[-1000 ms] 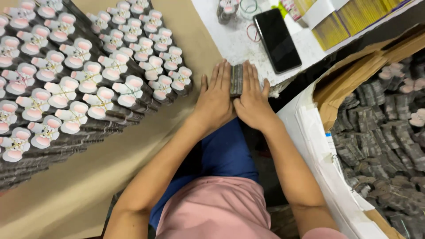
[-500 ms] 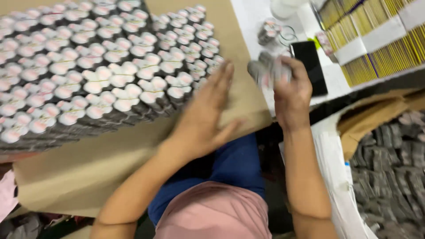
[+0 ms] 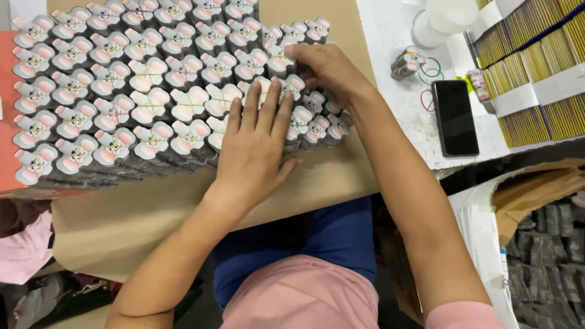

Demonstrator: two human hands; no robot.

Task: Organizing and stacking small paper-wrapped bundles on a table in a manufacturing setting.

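Rows of banded bundles of pink-and-white animal-shaped cards (image 3: 122,103) stand packed together on a brown cardboard sheet (image 3: 317,183). My left hand (image 3: 253,152) lies flat, fingers spread, on top of the bundles at the block's right edge. My right hand (image 3: 326,73) reaches over the far right of the block, fingers curled on a bundle (image 3: 281,64) in the upper rows. One more banded bundle (image 3: 407,63) lies apart on the white table at the right.
A black phone (image 3: 455,117) and loose rubber bands (image 3: 431,70) lie on the white table (image 3: 390,36). Boxes of yellow strips (image 3: 536,67) stand at the far right. A carton of grey packs (image 3: 548,250) sits lower right. Pink cloth (image 3: 24,250) at left.
Both hands left the table edge, where they squared a grey stack. The right hand carried a bundle over to the block; the left hand swung left and now presses on the bundles.
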